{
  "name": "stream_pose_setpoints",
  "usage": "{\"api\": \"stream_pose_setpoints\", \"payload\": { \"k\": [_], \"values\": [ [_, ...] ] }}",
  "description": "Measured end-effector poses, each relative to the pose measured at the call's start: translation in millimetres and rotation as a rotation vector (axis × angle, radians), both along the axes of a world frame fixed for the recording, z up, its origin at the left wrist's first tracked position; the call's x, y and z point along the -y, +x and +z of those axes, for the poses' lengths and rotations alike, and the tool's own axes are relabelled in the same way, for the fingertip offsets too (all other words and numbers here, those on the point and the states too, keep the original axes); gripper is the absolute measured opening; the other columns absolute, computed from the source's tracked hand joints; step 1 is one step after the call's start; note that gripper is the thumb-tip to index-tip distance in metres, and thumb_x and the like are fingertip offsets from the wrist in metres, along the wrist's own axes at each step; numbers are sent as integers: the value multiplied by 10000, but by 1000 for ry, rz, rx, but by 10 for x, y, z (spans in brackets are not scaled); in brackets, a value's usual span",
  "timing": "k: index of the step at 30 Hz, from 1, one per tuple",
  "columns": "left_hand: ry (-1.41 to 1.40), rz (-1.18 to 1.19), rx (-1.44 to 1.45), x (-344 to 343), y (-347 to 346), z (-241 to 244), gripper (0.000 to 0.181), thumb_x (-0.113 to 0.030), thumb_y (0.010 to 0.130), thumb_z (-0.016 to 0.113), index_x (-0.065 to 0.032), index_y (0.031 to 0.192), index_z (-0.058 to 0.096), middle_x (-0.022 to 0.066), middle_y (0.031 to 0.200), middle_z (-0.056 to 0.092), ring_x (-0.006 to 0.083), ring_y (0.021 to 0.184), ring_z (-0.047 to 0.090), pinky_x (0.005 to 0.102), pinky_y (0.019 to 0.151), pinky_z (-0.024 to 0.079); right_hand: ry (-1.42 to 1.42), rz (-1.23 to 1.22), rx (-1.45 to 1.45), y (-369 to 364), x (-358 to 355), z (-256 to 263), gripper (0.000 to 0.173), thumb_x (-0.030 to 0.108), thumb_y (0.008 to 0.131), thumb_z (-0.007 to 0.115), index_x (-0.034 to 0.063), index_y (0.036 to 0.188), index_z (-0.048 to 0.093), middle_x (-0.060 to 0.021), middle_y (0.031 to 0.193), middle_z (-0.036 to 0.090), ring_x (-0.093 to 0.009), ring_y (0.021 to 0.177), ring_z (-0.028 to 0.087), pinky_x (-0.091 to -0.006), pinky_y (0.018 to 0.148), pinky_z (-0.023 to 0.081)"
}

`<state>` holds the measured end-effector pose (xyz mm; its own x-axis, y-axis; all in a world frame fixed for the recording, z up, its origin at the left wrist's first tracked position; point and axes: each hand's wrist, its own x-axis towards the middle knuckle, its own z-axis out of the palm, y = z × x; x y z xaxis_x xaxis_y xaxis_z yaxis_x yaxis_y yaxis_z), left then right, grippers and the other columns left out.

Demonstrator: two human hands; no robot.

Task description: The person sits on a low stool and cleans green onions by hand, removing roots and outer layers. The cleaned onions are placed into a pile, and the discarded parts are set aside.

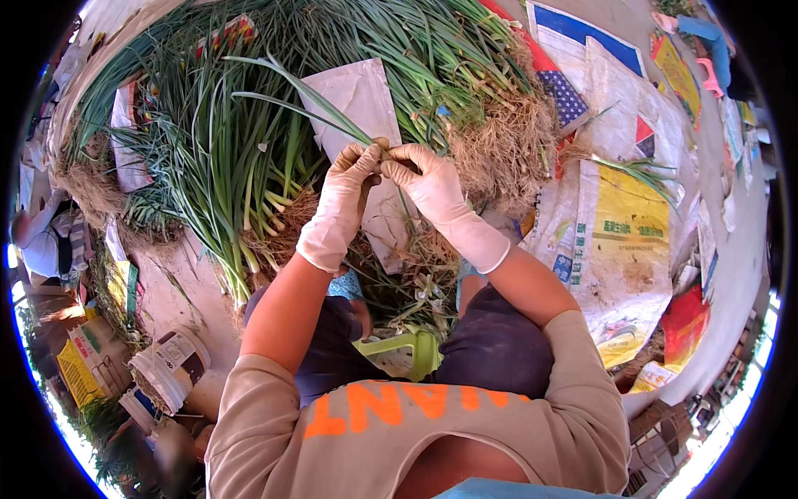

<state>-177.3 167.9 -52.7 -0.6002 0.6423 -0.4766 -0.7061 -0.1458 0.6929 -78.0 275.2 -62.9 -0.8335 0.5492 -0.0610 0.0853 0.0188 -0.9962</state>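
My left hand (344, 198), in a stained whitish glove, pinches the stem of a green onion (340, 117) between thumb and fingers. Right against it, my right hand (430, 181), gloved the same way, grips the stem too. The onion's long leaves reach out to the upper left; its lower end is mostly hidden by my fingers. Left of my hands lies a pile of green onions with pale stems (234, 168). Another heap, with shaggy dry roots (499, 150), is on the right. Under my hands a pale sheet (381, 224) slants down into trimmed scraps (430, 290).
A light-green plastic stool (416, 349) shows between my knees. Printed woven sacks (629, 249) spread to the right, with a few onions (645, 168) on them. White buckets (171, 368) and a yellow crate (80, 374) stand lower left. Other people (40, 246) are at the edges.
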Motion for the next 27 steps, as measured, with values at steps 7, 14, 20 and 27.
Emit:
{"api": "stream_pose_setpoints", "payload": {
  "k": [7, 14, 20, 27],
  "values": [
    [69, 56, 11, -40, 59, -12, 108, -147, 910, 594, -55, 961, 618, 64, 907, 673, 87, 658, 560, 225, 618, 449, -506, -226, -116, 30, -10, 28, 120, 140, 877, 635, 24, 910, 638, -31, 825, 640, -133, 736, 577, -270, 700, 474],
    [87, 297, 38, 98, -250, -66, 118, -167, 939, 546, -55, 969, 569, 95, 871, 666, 108, 626, 567, 241, 597, 485, -878, 134, -61, 423, -331, 129, 254, 281, 942, 532, 43, 869, 580, 12, 622, 480, -81, 488, 412, -224, 436, 363],
    [-57, 337, -123, 73, -403, -6, 102, -172, 908, 605, -83, 911, 554, 84, 858, 681, 96, 587, 566, 227, 579, 474, 950, 451, 346, 1415, -574, -785, 223, 263, 890, 585, 92, 1026, 623, -61, 880, 623, -168, 707, 585, -285, 639, 484],
    [-138, 314, -278, -67, -108, 55, 158, -143, 873, 653, -89, 829, 510, 116, 800, 685, 89, 547, 558, 217, 536, 444, 329, 279, 138, 198, -182, 209, 375, 101, 721, 751, 54, 1069, 618, -121, 962, 628, -245, 858, 615, -321, 738, 489]
  ]
}}
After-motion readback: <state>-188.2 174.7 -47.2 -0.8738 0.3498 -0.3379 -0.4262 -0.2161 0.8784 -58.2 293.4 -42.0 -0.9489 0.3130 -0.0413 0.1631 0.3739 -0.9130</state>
